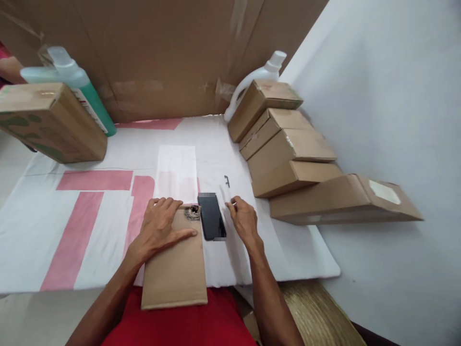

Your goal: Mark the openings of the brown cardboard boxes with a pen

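Observation:
A flat brown cardboard piece [176,269] lies in front of me, its near end past the table edge. Black scribbled marks surround a small dark hole near its far right corner. My left hand [162,223] holds its far left part, fingers along the far edge and thumb stretched across the face. Beside it, touching or nearly touching its right edge, is a black smartphone [212,217]. My right hand [243,216] is closed in a pinch right of the phone, on something thin and pale that I cannot make out. Just beyond those fingertips is a small dark hooked piece [226,181].
A white paper sheet [176,168] lies beyond the cardboard. Several brown boxes [288,144] line the right wall, with a white jug [270,69] behind them. At left stand another box [54,122] and a green bottle [91,96]. A cardboard panel [162,48] closes the back.

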`<state>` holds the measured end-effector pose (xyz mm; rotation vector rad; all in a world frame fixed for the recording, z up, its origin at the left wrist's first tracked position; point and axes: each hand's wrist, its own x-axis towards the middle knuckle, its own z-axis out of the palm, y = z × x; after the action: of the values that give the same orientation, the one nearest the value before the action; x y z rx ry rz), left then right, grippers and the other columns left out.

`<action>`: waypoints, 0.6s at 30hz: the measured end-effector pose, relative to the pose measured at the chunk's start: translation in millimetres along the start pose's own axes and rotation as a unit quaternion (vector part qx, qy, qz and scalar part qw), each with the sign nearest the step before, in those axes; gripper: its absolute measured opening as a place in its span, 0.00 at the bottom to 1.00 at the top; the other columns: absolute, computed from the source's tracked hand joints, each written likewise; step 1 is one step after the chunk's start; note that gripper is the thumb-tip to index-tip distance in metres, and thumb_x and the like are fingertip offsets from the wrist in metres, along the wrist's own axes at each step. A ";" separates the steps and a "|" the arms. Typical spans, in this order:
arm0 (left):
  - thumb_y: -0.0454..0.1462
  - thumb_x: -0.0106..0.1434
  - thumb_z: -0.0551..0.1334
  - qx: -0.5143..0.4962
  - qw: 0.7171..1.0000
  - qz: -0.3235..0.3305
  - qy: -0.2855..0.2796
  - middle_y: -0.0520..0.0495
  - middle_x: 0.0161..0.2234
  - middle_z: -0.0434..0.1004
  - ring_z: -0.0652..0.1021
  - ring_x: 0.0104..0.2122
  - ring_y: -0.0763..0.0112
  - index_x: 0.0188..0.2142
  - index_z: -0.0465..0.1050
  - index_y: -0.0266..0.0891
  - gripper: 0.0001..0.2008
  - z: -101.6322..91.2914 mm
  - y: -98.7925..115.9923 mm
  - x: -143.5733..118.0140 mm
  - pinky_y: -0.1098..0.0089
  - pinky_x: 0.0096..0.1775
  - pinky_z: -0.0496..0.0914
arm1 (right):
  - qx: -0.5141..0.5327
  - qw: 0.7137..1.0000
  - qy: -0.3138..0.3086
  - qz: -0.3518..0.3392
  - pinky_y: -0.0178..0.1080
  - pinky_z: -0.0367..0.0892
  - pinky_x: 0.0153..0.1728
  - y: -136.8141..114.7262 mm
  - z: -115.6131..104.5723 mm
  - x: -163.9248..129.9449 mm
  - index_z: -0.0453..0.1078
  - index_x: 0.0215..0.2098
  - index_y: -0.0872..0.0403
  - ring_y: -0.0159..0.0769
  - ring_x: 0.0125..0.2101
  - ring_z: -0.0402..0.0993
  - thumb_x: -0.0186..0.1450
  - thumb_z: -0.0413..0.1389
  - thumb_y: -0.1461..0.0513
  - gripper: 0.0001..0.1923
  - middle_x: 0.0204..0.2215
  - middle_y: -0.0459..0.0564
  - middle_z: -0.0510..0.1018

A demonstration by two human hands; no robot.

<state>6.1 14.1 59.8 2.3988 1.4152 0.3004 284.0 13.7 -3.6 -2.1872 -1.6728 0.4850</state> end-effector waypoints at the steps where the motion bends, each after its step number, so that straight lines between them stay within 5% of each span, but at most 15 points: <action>1: 0.62 0.60 0.66 0.001 1.000 0.001 0.002 0.44 0.45 0.79 0.77 0.47 0.53 0.52 0.71 0.42 0.33 0.2 -0.2 -0.1 0.52 0.53 0.62 | -0.020 1.000 -0.012 0.002 0.39 0.59 0.34 4.4 4.4 -0.8 0.69 0.34 0.51 0.40 0.32 0.73 0.69 0.54 0.60 0.06 0.31 0.50 0.78; 7: 0.63 0.60 0.66 0.000 1.000 0.001 0.002 0.44 0.46 0.79 0.78 0.47 0.53 0.53 0.70 0.42 0.33 1.0 -0.9 -0.1 0.51 0.53 0.62 | -0.044 0.999 0.009 0.014 0.41 0.63 0.39 1.9 16.5 -27.1 0.70 0.46 0.54 0.47 0.42 0.74 0.72 0.53 0.58 0.10 0.45 0.59 0.77; 12: 0.63 0.59 0.67 -0.001 1.000 0.003 0.009 0.44 0.45 0.80 0.77 0.46 0.52 0.53 0.71 0.43 0.33 1.5 -1.2 0.1 0.51 0.52 0.63 | -0.050 0.997 -0.049 0.016 0.45 0.67 0.41 -18.9 27.9 -53.2 0.69 0.45 0.53 0.52 0.44 0.76 0.67 0.60 0.47 0.20 0.44 0.59 0.77; 18: 0.61 0.60 0.67 -0.007 1.000 0.001 0.007 0.44 0.46 0.79 0.77 0.47 0.52 0.53 0.71 0.42 0.32 -0.2 0.2 -0.3 0.51 0.53 0.63 | -0.035 0.997 -0.050 0.051 0.44 0.68 0.42 -35.9 32.8 -53.8 0.66 0.45 0.51 0.51 0.44 0.76 0.65 0.63 0.53 0.16 0.42 0.55 0.77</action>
<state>6.0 13.8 60.1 2.3910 1.4122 0.3264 225.0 -27.4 -12.5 -2.3445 -1.6563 0.5796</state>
